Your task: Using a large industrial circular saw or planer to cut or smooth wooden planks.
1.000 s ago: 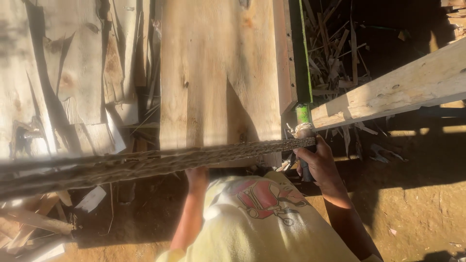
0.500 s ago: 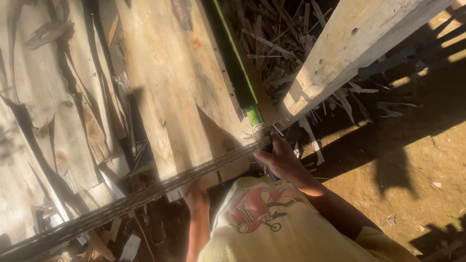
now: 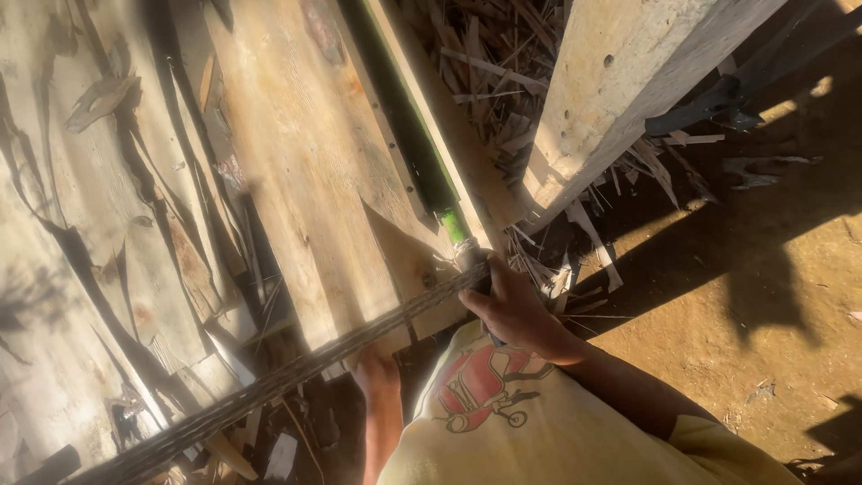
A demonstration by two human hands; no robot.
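A long dark toothed saw blade runs slantwise from the lower left up to my right hand. That hand is closed around the blade's end, just below a green bar that lies along the edge of a wide pale plank. My left hand reaches up under the blade to the plank's lower end. Its fingers are hidden in shadow. I wear a yellow shirt with a red print.
A thick pale beam slants at the upper right. Strips of bark and wood scraps are heaped between beam and plank. Rough slabs lie at the left. Bare sunlit dirt lies to the right.
The view has tilted, so plank and beam now look steeper. My right hand stays on the blade's end and my left hand stays under the blade.
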